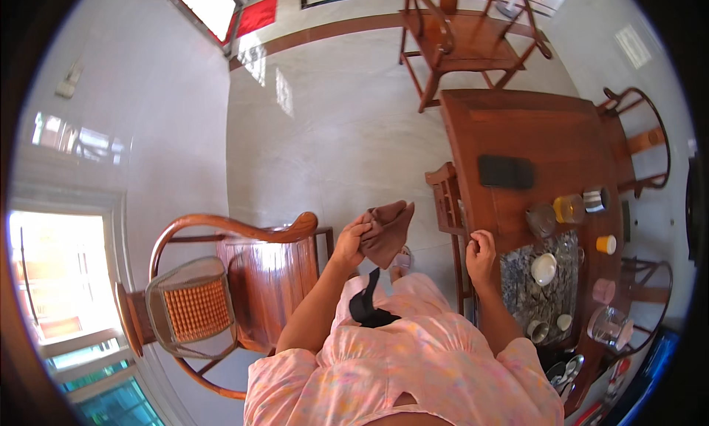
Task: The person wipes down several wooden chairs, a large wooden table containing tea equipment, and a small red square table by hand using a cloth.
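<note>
A folded brown cloth is pinched in my left hand, held above the floor in front of my body. My right hand is over the near edge of the wooden tea table, its fingers curled with nothing visible in them. Beside that hand lies a dark stone tea tray set into the table. On it stand a white lidded bowl and small cups, one of them a pale cup. A black strap hangs at the front of my pink clothing.
A black phone or slab lies on the table. Beyond the tray stand a glass pot, a yellow jar and a glass jar. A wooden armchair with a beaded back cushion stands left; another armchair stands ahead.
</note>
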`<state>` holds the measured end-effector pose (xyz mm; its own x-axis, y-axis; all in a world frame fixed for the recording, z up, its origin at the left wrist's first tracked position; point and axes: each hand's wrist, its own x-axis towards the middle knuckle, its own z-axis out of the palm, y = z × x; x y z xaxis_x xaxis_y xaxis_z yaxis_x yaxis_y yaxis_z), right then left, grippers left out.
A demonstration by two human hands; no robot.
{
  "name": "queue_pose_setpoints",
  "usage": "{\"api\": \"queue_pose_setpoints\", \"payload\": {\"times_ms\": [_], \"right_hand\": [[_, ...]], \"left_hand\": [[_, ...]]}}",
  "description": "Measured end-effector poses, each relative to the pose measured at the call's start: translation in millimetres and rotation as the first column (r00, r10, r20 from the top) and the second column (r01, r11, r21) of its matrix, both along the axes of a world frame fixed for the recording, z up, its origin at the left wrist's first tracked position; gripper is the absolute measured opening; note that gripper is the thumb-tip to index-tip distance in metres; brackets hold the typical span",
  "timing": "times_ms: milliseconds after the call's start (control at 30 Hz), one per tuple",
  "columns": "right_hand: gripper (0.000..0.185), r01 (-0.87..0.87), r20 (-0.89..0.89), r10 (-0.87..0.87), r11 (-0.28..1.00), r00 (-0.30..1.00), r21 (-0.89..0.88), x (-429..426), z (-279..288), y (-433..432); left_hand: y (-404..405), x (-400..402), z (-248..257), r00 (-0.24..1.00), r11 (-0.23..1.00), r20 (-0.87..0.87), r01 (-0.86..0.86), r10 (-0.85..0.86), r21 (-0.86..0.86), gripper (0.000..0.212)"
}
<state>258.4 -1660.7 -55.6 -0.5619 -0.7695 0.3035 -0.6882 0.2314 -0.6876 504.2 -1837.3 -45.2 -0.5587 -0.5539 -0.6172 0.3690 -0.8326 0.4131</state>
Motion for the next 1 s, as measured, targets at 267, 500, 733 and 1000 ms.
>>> {"api": "queue_pose_setpoints", "payload": {"times_ms": [267, 500, 733, 1000], "right_hand": [[0.02, 0.172, -0.041, -0.179, 0.976, 0.983, -0.134, -25, -20, 10], [0.029, 0.234, -0.14, -0.261, 0.955, 0.955, -0.181, -41, -14, 5], [0.026, 0.311, -0.092, -0.327, 0.938, 0.941, -0.151, -45, -21, 3], [0.021, 0.407, -0.101, -0.409, 0.913, 0.907, -0.045, -50, -22, -14]], "left_hand": [[10, 1, -15, 0.983, 0.996, 0.161, 0.087, -0.082, -0.022, 0.016], [-11, -17, -9, 0.918, 0.999, 0.396, -0.039, 0.024, 0.03, 0.012], [-32, -64, 8, 0.912, 0.991, 0.41, 0.083, -0.032, -0.107, 0.008], [-95, -115, 21, 0.931, 0.895, 0.358, 0.095, 0.076, -0.435, 0.011]]}}
